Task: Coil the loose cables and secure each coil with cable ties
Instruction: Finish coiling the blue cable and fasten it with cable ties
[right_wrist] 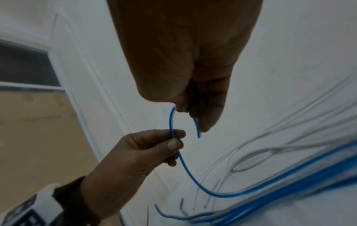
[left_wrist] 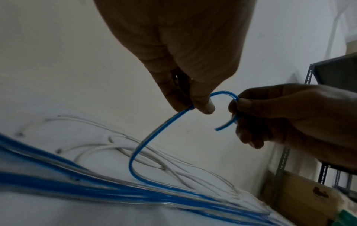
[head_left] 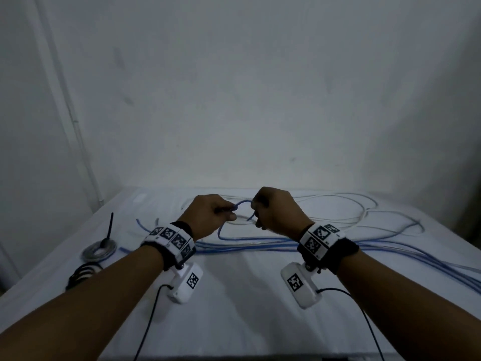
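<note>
A thin blue cable (head_left: 243, 203) (left_wrist: 146, 137) (right_wrist: 185, 165) arches between both hands above the white table (head_left: 234, 295). My left hand (head_left: 221, 212) (left_wrist: 191, 105) (right_wrist: 172, 142) pinches it between thumb and forefinger. My right hand (head_left: 257, 209) (left_wrist: 237, 107) (right_wrist: 191, 116) grips it close to its free end, which pokes out below the fingers. From the left hand the cable drops in a loop to a long bundle of blue strands (head_left: 260, 244) (left_wrist: 77, 188) (right_wrist: 289, 191) lying across the table. White cables (head_left: 338, 204) (left_wrist: 115, 148) lie loose behind.
At the table's left sit a grey coil (head_left: 99, 250) with a black cable tie (head_left: 109, 227) standing up from it, and a black coil (head_left: 82, 273). A metal shelf (left_wrist: 328, 73) and cardboard boxes (left_wrist: 301, 197) stand to the right. The wall rises just behind the table.
</note>
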